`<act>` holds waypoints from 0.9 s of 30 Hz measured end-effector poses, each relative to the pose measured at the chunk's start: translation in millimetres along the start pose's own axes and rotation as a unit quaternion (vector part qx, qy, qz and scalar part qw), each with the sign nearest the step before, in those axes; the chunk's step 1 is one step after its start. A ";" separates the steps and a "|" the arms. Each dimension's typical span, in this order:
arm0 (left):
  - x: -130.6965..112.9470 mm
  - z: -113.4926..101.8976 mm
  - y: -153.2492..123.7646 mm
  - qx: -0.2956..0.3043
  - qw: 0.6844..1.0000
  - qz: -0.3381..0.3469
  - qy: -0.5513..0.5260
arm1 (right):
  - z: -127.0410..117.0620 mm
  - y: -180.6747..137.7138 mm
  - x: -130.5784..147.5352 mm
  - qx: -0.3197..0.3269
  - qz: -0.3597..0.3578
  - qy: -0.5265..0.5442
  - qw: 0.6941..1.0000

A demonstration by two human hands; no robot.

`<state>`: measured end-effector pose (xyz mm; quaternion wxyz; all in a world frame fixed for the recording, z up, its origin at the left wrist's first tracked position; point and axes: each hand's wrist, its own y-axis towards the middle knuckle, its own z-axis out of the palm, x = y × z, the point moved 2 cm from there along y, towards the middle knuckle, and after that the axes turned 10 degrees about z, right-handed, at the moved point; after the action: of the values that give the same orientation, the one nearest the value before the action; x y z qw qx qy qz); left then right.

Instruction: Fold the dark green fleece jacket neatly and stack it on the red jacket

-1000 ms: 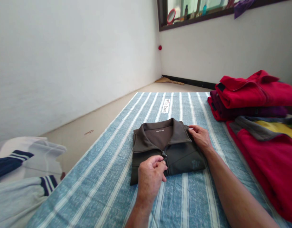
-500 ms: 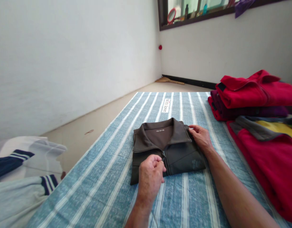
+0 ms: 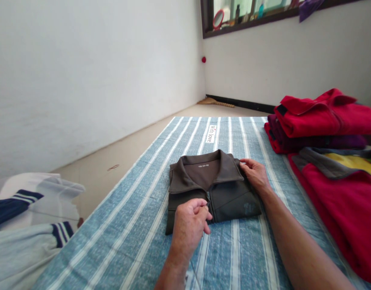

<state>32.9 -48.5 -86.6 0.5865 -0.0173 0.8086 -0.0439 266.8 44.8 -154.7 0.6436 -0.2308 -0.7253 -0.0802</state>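
A folded dark brown zip jacket point(image 3: 221, 193) lies collar-up in the middle of a blue and white striped sheet point(image 3: 137, 241). My left hand point(image 3: 189, 225) rests at the jacket's front edge, fingers curled in a pinch by the zip. Over on the jacket's right shoulder, my right hand point(image 3: 256, 175) pinches the collar's corner between thumb and fingers.
A stack of folded red and purple fleeces point(image 3: 318, 121) sits at the sheet's far right, with a red, grey and yellow garment point(image 3: 339, 189) spread in front of it. White clothes with navy stripes point(image 3: 28, 217) lie at the left. White walls and bare floor point(image 3: 119, 157) border the sheet.
My left hand has slid slightly back toward me along the zip. The right hand and the jacket stay where they were.
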 end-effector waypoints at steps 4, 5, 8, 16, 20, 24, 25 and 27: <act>1.6 0.2 0.1 0.003 1.000 -0.005 -0.007 | 0.1 0.4 -0.5 0.002 0.003 0.005 1.000; 1.9 0.4 -0.3 0.000 1.000 -0.001 -0.007 | 0.2 0.4 -0.6 0.002 0.004 0.006 1.000; 2.3 1.1 -2.1 -0.017 1.000 0.022 -0.002 | 0.2 0.5 -1.0 0.000 0.001 0.004 1.000; 6.4 3.1 -4.0 -0.045 0.998 0.032 -0.009 | -0.3 0.7 -0.5 -0.002 0.000 -0.002 1.000; 9.2 2.9 -4.0 -0.048 0.998 0.042 -0.007 | 0.0 0.5 -0.4 0.006 0.000 0.001 1.000; 9.4 3.0 -3.5 -0.049 0.997 0.050 -0.012 | -0.1 0.2 -0.4 -0.001 -0.004 -0.005 1.000; 9.3 3.1 -3.3 -0.050 0.997 0.048 -0.016 | -0.1 0.1 -0.5 -0.001 -0.004 -0.008 1.000; 9.0 3.3 -3.3 -0.051 0.998 0.042 -0.023 | -0.1 0.0 -0.6 0.003 -0.004 -0.010 1.000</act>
<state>33.1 -52.6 -95.9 0.6044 -0.0142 0.7963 0.0229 266.9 44.6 -155.2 0.6367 -0.2269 -0.7329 -0.0781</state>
